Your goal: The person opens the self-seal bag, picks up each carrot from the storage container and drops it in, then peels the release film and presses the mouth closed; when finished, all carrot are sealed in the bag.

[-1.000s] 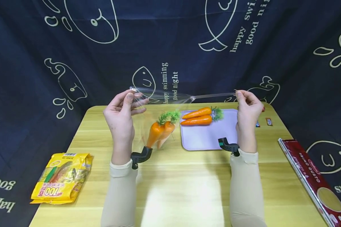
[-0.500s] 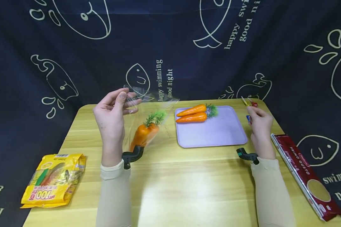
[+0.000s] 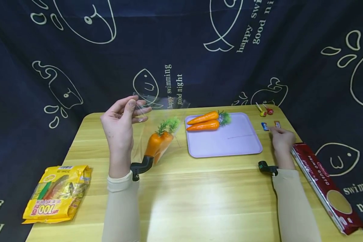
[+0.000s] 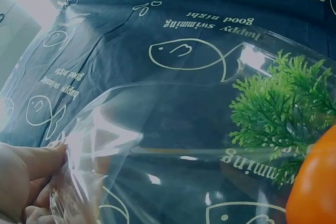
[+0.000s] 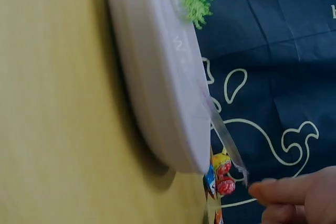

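My left hand (image 3: 119,122) pinches the top corner of a clear plastic bag (image 4: 113,135), raised above the table. Inside the bag hang carrots (image 3: 161,143), orange with green leafy tops; the bag's mouth looks partly spread in the left wrist view. Off to the right, beside the tray, my right hand (image 3: 282,140) pinches a thin clear strip (image 5: 227,139) between thumb and finger. That strip trails leftward across a lilac tray (image 3: 230,148), apart from the bag. Two more carrots (image 3: 203,125) lie on the tray's left part.
Near the far right corner lie two lollipops (image 3: 263,112), a blue-wrapped sweet (image 3: 264,126) and an orange-wrapped sweet (image 3: 277,124). A red pasta packet (image 3: 323,185) runs along the right edge. At the left edge lies a yellow package (image 3: 57,195).
The right hand has pulled the strip away from the bag, moving right and down past the tray. Left hand and bag shifted slightly left in the view, which itself turned somewhat.
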### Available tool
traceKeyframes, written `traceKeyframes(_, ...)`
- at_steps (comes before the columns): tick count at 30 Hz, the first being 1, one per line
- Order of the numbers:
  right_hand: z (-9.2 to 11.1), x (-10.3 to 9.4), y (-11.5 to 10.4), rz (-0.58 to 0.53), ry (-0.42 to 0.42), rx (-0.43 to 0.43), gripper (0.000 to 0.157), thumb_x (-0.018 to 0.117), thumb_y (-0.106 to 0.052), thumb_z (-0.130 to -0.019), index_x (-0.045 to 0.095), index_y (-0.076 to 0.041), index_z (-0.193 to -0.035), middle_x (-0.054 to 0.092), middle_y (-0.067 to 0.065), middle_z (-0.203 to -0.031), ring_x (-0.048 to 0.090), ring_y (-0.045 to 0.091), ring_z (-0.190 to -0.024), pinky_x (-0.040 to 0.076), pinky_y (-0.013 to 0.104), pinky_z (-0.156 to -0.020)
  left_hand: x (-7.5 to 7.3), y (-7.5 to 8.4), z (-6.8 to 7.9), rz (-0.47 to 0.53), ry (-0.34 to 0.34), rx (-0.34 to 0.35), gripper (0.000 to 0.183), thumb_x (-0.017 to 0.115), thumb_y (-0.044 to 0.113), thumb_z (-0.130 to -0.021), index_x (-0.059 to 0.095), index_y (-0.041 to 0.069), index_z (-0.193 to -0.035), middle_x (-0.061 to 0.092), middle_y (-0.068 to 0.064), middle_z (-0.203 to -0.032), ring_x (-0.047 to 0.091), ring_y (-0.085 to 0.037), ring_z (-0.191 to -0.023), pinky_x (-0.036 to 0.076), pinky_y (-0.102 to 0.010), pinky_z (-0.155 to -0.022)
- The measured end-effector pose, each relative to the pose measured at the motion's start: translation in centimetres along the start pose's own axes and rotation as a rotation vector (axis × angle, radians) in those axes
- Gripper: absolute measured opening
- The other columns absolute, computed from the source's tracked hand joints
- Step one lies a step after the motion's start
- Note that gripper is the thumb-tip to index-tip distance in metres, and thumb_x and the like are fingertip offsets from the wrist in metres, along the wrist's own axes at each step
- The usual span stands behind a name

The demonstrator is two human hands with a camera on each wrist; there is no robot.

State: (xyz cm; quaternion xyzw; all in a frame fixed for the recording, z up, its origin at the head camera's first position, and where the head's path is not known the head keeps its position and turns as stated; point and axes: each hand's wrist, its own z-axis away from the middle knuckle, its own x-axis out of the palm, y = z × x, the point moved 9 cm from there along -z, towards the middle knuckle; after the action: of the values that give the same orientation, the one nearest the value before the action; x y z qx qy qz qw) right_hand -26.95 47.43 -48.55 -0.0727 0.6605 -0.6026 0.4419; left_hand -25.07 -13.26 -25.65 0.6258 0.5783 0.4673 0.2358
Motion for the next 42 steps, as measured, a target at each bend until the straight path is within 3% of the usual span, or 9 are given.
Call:
traceKeyframes(4, 0.2, -1.8, -0.8, 0.027, 0.151, -0.060, 0.039, 0.057, -0.035, -0.098, 0.069, -0.009, -0.124, 0.066, 0.011, -0.131, 0.056, 0.026, -0.128, 0.041, 0.036, -0.111, 0.0, -0.5, 0.0, 0.004, -0.008, 0.002, 0.026, 0.072, 0.017, -0.091, 0.072, -0.003, -0.107, 0.075, -0.019, -0.097, 0.076, -0.031, -0.081, 0.062, -0.037, -0.062)
traceKeyframes(9, 3.6, -0.9, -5.4, -0.239, 0.153, -0.229, 0.029, 0.061, -0.031, -0.098, 0.075, -0.016, -0.118, 0.073, -0.009, -0.098, 0.061, 0.008, -0.090, 0.048, 0.017, -0.081, 0.4, -0.5, 0.2, -0.016, -0.018, 0.002, 0.026, 0.072, 0.018, -0.091, 0.073, -0.001, -0.109, 0.076, -0.017, -0.096, 0.076, -0.031, -0.081, 0.062, -0.038, -0.062)
traceKeyframes(12, 8.9, 3.3, -10.9, -0.464, -0.117, -0.459, 0.027, 0.065, -0.017, -0.097, 0.071, -0.001, -0.119, 0.068, -0.008, -0.086, 0.059, 0.006, -0.072, 0.049, 0.015, -0.064, 0.7, -0.5, 0.4, -0.038, -0.020, -0.004, 0.026, 0.072, 0.019, -0.091, 0.074, 0.001, -0.109, 0.076, -0.016, -0.096, 0.076, -0.031, -0.081, 0.062, -0.038, -0.063)
traceKeyframes(15, 15.6, 9.1, -15.7, -0.657, -0.554, -0.603, 0.034, 0.063, -0.007, -0.097, 0.060, 0.005, -0.129, 0.072, 0.005, -0.103, 0.068, 0.015, -0.090, 0.057, 0.020, -0.076, 1.0, -0.4, 0.5, -0.032, -0.025, -0.014, 0.026, 0.072, 0.019, -0.091, 0.074, 0.000, -0.110, 0.076, -0.016, -0.097, 0.076, -0.031, -0.082, 0.062, -0.038, -0.064)
traceKeyframes(20, 24.1, 17.0, -18.9, -0.913, -1.218, -0.514, 0.058, 0.061, -0.017, -0.100, 0.037, -0.011, -0.153, 0.051, 0.010, -0.149, 0.044, 0.029, -0.140, 0.042, 0.032, -0.109, 1.8, -0.6, 0.8, -0.001, -0.055, -0.013, 0.028, 0.072, 0.019, -0.092, 0.072, -0.002, -0.110, 0.076, -0.017, -0.096, 0.076, -0.034, -0.082, 0.062, -0.041, -0.064)
traceKeyframes(23, 26.4, 19.0, -19.6, -1.017, -1.378, -0.421, 0.063, 0.066, -0.030, -0.096, 0.041, -0.017, -0.152, 0.049, 0.008, -0.152, 0.040, 0.030, -0.144, 0.033, 0.036, -0.112, 2.2, -1.3, 0.9, 0.053, -0.067, -0.032, 0.027, 0.072, 0.016, -0.092, 0.072, -0.004, -0.109, 0.076, -0.018, -0.095, 0.076, -0.035, -0.081, 0.062, -0.042, -0.063)
traceKeyframes(28, 25.3, 18.9, -19.2, -1.046, -1.194, -0.299, 0.032, 0.070, -0.033, -0.093, 0.070, -0.021, -0.123, 0.071, 0.005, -0.124, 0.068, 0.016, -0.101, 0.051, 0.030, -0.096, 2.5, -3.1, 0.5, 0.124, -0.079, -0.089, 0.026, 0.071, 0.017, -0.093, 0.070, -0.004, -0.109, 0.075, -0.018, -0.097, 0.076, -0.035, -0.083, 0.062, -0.044, -0.066)
traceKeyframes(32, 23.4, 17.1, -18.3, -0.905, -0.983, -0.257, 0.022, 0.066, -0.026, -0.097, 0.075, -0.017, -0.114, 0.075, 0.002, -0.110, 0.048, 0.006, -0.061, 0.055, 0.023, -0.063, 2.1, -5.3, 0.1, 0.100, -0.075, -0.148, 0.029, 0.071, 0.020, -0.093, 0.069, -0.004, -0.110, 0.076, -0.017, -0.100, 0.075, -0.035, -0.086, 0.062, -0.044, -0.069)
traceKeyframes(42, 20.0, 13.1, -16.8, -0.649, -0.602, -0.310, 0.035, 0.078, -0.025, -0.088, 0.072, 0.001, -0.110, 0.075, -0.003, -0.088, 0.068, 0.008, -0.059, 0.060, 0.025, -0.053, 4.2, -13.6, 1.1, -0.073, -0.255, -0.443, 0.023, 0.055, 0.034, -0.103, 0.054, 0.015, -0.116, 0.071, -0.021, -0.116, 0.072, -0.045, -0.094, 0.063, -0.049, -0.070)
